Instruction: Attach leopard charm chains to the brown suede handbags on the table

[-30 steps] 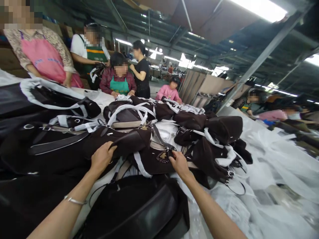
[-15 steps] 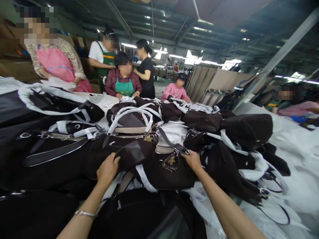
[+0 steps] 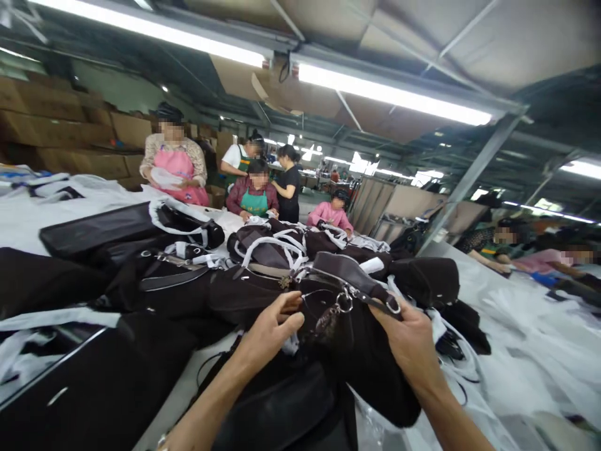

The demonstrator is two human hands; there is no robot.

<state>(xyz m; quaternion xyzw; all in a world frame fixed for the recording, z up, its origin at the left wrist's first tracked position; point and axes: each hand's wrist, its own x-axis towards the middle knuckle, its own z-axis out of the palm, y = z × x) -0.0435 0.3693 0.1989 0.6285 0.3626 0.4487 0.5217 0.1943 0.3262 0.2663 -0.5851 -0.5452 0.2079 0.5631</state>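
In the middle of the head view a dark handbag (image 3: 361, 351) is raised and tilted above the pile. My right hand (image 3: 406, 329) is closed on its right upper side, by the strap end (image 3: 393, 305) with a metal ring. A tasselled charm (image 3: 326, 319) hangs from a clip and ring on the bag's front. Left of the charm is my left hand (image 3: 272, 322), thumb and fingers apart. A thin cord runs close to its fingertips; whether they touch it I cannot tell. Beneath my forearms lies another black bag (image 3: 286, 401).
More dark bags (image 3: 173, 294) with white-wrapped handles (image 3: 267, 244) cover the table. White wrapping sheets (image 3: 530, 338) lie at the right. Several people work across the table, among them a person in a pink apron (image 3: 173, 166). Cardboard boxes (image 3: 61, 128) are stacked behind.
The bag with the charm has been lifted and tilted by my right hand. My left hand has let go of the neighbouring bag and moved right. The camera has tipped upward.
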